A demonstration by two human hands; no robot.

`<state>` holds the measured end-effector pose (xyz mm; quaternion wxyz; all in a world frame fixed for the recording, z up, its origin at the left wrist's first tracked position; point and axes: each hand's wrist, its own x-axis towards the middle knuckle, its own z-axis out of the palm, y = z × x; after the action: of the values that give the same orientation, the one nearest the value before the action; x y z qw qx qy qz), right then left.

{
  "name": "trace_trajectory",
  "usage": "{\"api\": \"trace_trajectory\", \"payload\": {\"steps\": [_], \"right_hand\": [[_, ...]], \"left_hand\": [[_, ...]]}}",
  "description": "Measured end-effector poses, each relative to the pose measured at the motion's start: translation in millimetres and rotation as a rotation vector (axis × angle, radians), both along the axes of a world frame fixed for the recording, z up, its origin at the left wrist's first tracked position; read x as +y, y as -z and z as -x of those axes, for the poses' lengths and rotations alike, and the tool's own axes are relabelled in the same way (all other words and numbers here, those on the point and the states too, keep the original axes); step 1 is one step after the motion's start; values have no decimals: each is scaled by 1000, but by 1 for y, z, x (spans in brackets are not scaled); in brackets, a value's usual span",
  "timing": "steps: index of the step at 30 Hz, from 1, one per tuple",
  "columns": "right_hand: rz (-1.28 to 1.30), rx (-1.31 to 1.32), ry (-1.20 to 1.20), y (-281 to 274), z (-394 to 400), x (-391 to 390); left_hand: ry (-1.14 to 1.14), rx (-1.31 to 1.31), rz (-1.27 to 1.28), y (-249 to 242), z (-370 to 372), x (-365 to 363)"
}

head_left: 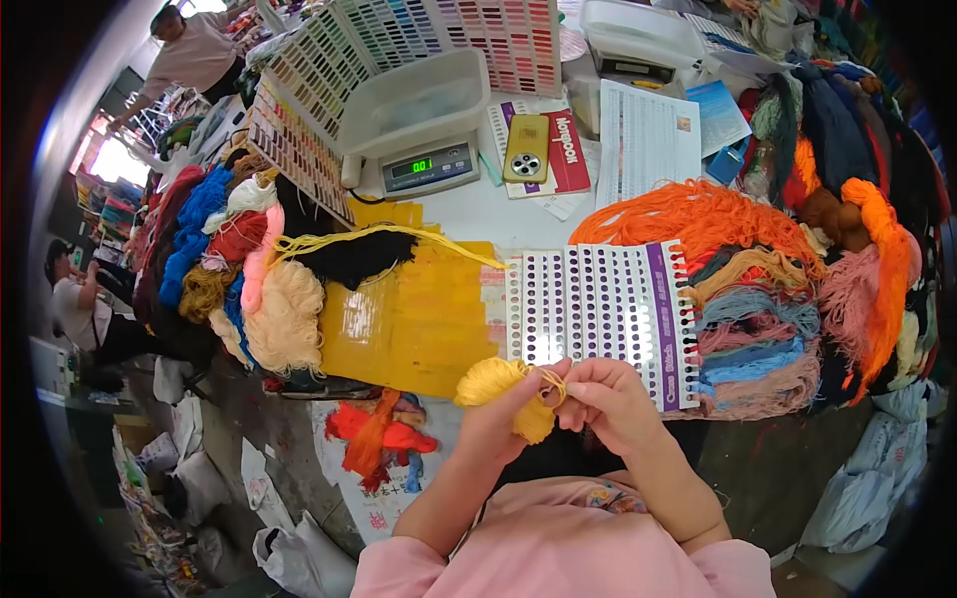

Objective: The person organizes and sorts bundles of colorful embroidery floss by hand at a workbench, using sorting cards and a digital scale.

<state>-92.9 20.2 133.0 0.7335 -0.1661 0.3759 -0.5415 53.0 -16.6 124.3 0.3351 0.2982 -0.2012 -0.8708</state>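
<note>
A bundle of yellow thread [490, 381] is held in front of my body, just over the table's near edge. My left hand [498, 419] wraps round the bundle from below, thumb on top. At the bundle's right end, the fingers of my right hand [610, 404] pinch a few yellow strands. Just beyond my hands lies a white punched thread card [588, 299] with a purple strip and rows of dark holes. Several long yellow strands [439, 239] stretch across the yellow-taped surface [409, 319] to its left.
Heaps of coloured thread flank me, with orange skeins [698, 224] at right and a cream skein [284, 309] at left. Behind are a scale [429, 167] reading 0.01 with a plastic tub, a phone [526, 149], a notebook [570, 159] and colour charts [508, 40]. Other people are at far left.
</note>
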Motion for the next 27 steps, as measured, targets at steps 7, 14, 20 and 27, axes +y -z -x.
{"api": "trace_trajectory", "payload": {"steps": [7, 14, 20, 27], "right_hand": [[-1, 24, -95, 9, 0, 2], [-112, 130, -94, 4, 5, 3], [-81, 232, -114, 3, 5, 1], [-3, 317, -154, 4, 10, 0]], "left_hand": [[3, 20, -14, 2, 1, 0], [44, -12, 67, 1, 7, 3], [48, 13, -7, 2, 8, 1], [71, 31, -6, 7, 8, -1]]}}
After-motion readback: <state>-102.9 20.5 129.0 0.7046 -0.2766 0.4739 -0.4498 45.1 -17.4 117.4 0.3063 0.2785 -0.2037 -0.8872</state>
